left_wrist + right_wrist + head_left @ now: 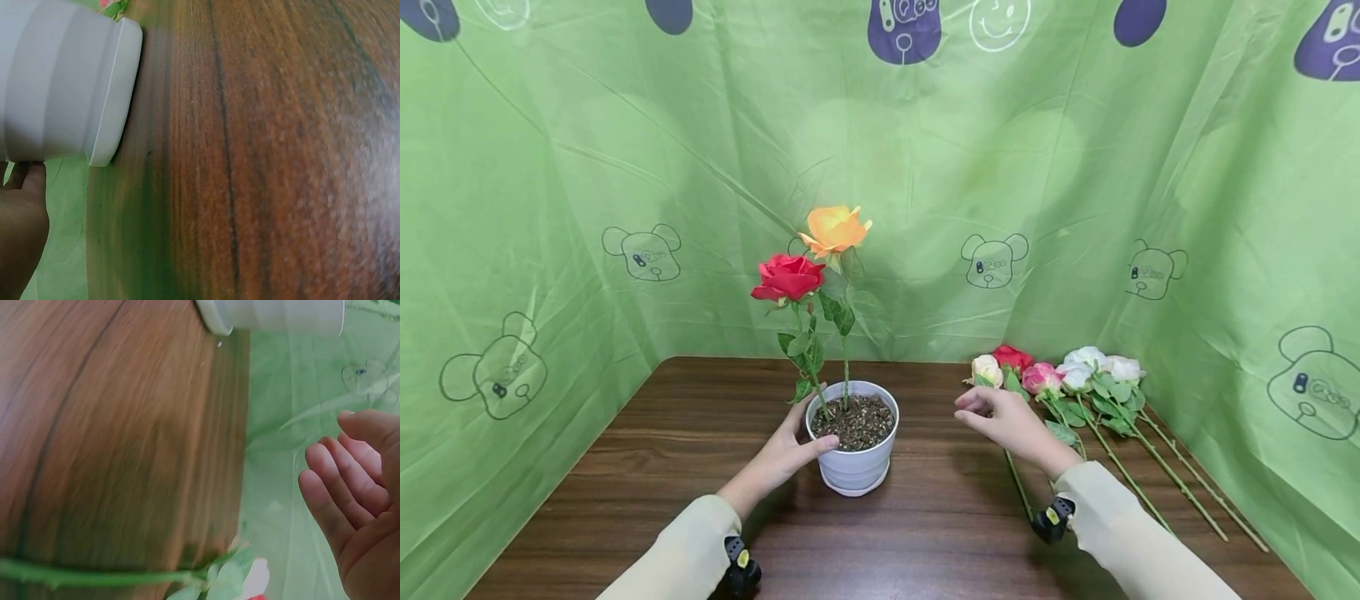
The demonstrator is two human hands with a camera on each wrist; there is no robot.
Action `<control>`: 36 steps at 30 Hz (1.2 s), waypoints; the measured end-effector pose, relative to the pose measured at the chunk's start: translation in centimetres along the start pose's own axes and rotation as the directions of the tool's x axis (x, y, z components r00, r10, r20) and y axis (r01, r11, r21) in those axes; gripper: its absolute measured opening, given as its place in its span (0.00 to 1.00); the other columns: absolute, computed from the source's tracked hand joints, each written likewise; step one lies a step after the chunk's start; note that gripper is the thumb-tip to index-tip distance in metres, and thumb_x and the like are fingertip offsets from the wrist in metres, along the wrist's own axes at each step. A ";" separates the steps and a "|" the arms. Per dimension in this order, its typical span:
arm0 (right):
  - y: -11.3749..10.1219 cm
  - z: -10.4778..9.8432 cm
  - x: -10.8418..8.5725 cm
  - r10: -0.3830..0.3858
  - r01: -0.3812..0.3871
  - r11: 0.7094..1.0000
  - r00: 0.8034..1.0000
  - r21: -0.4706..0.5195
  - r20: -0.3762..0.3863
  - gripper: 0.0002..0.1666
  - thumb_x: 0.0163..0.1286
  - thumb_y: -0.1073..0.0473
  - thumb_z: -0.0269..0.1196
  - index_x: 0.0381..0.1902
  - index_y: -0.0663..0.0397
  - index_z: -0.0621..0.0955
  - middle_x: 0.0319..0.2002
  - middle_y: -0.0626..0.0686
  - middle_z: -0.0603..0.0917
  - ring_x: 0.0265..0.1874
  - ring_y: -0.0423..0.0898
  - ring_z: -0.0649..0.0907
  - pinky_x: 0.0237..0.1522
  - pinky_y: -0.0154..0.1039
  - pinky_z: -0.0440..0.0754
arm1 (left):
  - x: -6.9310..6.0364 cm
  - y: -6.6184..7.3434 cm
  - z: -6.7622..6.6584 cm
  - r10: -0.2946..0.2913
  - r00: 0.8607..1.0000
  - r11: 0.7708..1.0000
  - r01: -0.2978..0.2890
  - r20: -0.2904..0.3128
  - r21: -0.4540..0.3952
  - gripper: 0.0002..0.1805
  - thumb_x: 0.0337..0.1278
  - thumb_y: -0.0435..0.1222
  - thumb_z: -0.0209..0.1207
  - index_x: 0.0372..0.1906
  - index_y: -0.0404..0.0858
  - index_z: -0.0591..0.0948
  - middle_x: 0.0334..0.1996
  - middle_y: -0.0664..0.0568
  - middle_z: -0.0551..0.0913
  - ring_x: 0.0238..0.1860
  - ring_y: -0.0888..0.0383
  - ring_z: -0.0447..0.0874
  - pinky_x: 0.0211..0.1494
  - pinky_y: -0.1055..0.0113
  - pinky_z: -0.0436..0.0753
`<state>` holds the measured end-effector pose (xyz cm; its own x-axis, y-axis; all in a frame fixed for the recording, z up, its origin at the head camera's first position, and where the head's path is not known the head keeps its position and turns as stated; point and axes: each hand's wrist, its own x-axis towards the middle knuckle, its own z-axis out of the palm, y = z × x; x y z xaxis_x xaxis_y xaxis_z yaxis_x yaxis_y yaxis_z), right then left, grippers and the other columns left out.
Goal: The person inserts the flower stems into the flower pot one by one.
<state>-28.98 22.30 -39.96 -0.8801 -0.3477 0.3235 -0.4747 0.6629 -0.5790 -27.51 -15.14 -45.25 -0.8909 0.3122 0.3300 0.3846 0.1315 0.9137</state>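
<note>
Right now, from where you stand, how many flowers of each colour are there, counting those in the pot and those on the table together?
Red roses: 2
Orange rose: 1
Cream rose: 1
Pink flower: 1
White or near-white flowers: 2
Total: 7
</note>
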 end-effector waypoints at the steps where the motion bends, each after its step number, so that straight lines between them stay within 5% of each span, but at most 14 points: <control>1: 0.4 -0.1 -0.2 0.014 -0.014 1.000 1.000 -0.005 0.002 0.09 0.68 0.54 0.69 0.44 0.50 0.86 0.36 0.42 0.88 0.35 0.39 0.84 0.40 0.40 0.82 | 0.0 -0.1 0.0 0.002 1.000 1.000 -0.002 0.000 0.003 0.46 0.60 0.34 0.68 0.79 0.39 0.56 0.75 0.40 0.61 0.75 0.46 0.54 0.74 0.47 0.52; 11: 4.3 -0.9 -2.3 0.172 -0.172 0.985 0.983 -0.010 0.060 0.14 0.68 0.54 0.69 0.45 0.57 0.85 0.34 0.44 0.87 0.33 0.41 0.84 0.37 0.41 0.81 | 0.0 -0.3 0.0 0.012 1.000 1.000 -0.012 -0.004 -0.007 0.46 0.60 0.34 0.68 0.79 0.38 0.56 0.75 0.40 0.61 0.75 0.46 0.53 0.74 0.47 0.51; 20: 5.7 -1.1 -4.2 0.337 -0.335 0.942 0.938 -0.032 0.087 0.12 0.64 0.55 0.72 0.39 0.57 0.85 0.27 0.47 0.84 0.23 0.46 0.83 0.26 0.39 0.81 | -0.1 -0.1 0.0 0.014 1.000 1.000 -0.014 -0.007 -0.014 0.46 0.60 0.34 0.68 0.78 0.38 0.56 0.74 0.38 0.61 0.75 0.44 0.53 0.74 0.44 0.50; 30: 7.2 -0.2 -4.6 0.419 -0.410 0.905 0.905 -0.114 0.076 0.17 0.60 0.49 0.75 0.29 0.52 0.80 0.18 0.48 0.79 0.16 0.44 0.79 0.18 0.39 0.78 | -0.1 0.0 0.1 0.006 1.000 1.000 -0.006 -0.002 -0.017 0.46 0.60 0.33 0.67 0.79 0.36 0.54 0.74 0.38 0.61 0.75 0.45 0.54 0.73 0.56 0.55; 36: 7.3 0.1 -4.5 0.443 -0.440 0.896 0.891 -0.057 0.098 0.14 0.61 0.53 0.74 0.32 0.56 0.81 0.18 0.49 0.81 0.17 0.45 0.81 0.20 0.40 0.82 | -0.1 0.0 0.1 -0.003 1.000 1.000 0.003 -0.003 -0.022 0.47 0.60 0.34 0.67 0.79 0.36 0.54 0.75 0.38 0.61 0.75 0.45 0.55 0.73 0.60 0.57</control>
<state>-28.50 28.61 -45.70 -0.9959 -0.0808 -0.0419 -0.0376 0.7846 -0.6189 -27.34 -15.11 -45.28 -0.8928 0.3087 0.3280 0.3766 0.1120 0.9196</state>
